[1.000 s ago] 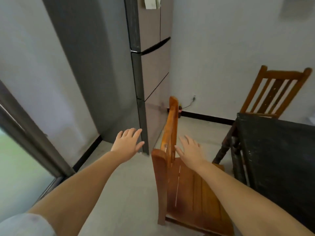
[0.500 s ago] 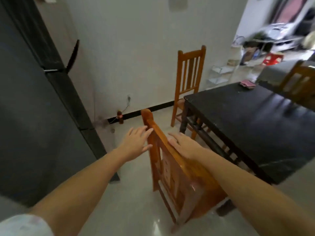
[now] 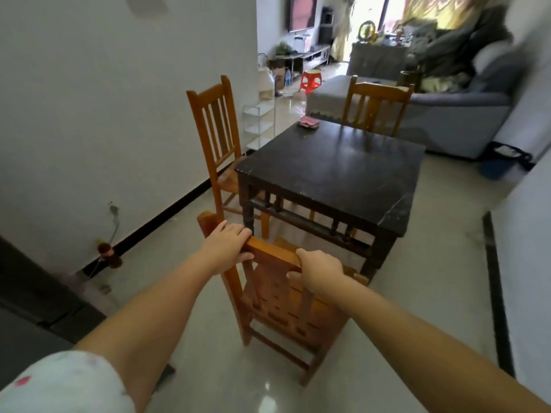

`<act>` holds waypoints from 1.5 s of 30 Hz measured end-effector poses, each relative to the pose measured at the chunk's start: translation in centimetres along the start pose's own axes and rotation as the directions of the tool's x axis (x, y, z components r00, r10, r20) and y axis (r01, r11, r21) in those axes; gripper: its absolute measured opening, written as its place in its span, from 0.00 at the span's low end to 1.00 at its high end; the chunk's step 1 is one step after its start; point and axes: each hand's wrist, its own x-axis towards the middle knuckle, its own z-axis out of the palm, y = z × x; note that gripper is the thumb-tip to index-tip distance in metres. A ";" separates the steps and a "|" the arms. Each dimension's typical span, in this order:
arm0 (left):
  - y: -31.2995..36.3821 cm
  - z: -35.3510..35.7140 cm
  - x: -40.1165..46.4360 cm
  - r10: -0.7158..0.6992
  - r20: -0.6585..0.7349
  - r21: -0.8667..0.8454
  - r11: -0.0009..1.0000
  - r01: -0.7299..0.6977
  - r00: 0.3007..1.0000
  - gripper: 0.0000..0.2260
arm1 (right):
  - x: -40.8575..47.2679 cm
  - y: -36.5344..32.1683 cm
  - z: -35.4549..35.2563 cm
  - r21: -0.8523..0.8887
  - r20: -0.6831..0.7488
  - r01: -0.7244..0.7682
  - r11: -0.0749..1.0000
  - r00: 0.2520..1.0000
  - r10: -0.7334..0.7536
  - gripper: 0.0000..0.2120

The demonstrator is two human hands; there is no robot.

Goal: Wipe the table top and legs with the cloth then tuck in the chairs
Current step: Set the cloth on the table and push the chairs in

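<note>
A wooden chair (image 3: 277, 305) stands on the floor in front of me, its back toward me, a short gap from the near edge of the dark table (image 3: 337, 168). My left hand (image 3: 228, 244) grips the left end of the chair's top rail. My right hand (image 3: 320, 271) grips the right end of the same rail. A pink cloth (image 3: 309, 123) lies on the table's far left corner. A second chair (image 3: 219, 138) stands at the table's left side by the wall, and a third chair (image 3: 377, 104) at the far side.
A white wall with a black skirting runs along the left. A dark fridge edge (image 3: 35, 293) sits at lower left. A grey sofa (image 3: 453, 108), a red stool (image 3: 310, 80) and a blue bin (image 3: 498, 165) lie beyond the table. Another wall closes the right.
My view swung right from the fridge to the table. Both hands went from hovering open beside the chair back to gripping its top rail, and the chair now faces the table.
</note>
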 end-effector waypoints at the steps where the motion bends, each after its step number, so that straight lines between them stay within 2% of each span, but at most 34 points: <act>1: -0.3 0.2 0.2 0.015 -0.013 -0.021 1.000 -0.015 1.000 0.18 | -0.4 0.0 0.1 -0.019 -0.040 -0.003 1.000 0.999 0.003 0.12; 4: -1.3 0.8 0.7 0.060 -0.046 -0.065 0.996 -0.063 0.997 0.16 | -1.3 0.2 0.5 -0.039 -0.125 -0.072 0.997 0.990 0.067 0.16; 8: -2.7 0.7 1.5 0.186 -0.013 -0.041 0.982 -0.186 0.982 0.15 | -1.9 -0.2 1.7 0.074 -0.234 -0.183 0.980 0.952 0.195 0.16; 12: -4.0 1.1 2.1 0.253 -0.061 -0.018 0.967 -0.254 0.966 0.16 | -1.8 -1.3 2.6 0.058 -0.348 -0.181 0.982 0.918 0.190 0.16; 19: -6.3 1.6 4.9 0.270 -0.095 -0.045 0.960 -0.275 0.958 0.17 | 1.0 -1.8 1.4 0.042 -0.352 -0.154 0.987 0.922 0.159 0.16; 26: -7.5 1.2 11.1 0.285 -0.024 -0.046 0.957 -0.286 0.958 0.18 | 6.1 0.3 0.4 0.065 -0.343 -0.184 0.981 0.919 0.195 0.15; 36: -3.5 1.2 18.3 0.302 -0.005 -0.051 0.952 -0.302 0.953 0.20 | 10.0 7.9 -2.2 0.072 -0.299 -0.197 0.978 0.931 0.210 0.17; 45: -2.5 0.7 22.9 0.289 0.019 -0.067 0.955 -0.288 0.957 0.17 | 13.2 11.2 -3.5 0.072 -0.298 -0.195 0.978 0.931 0.208 0.18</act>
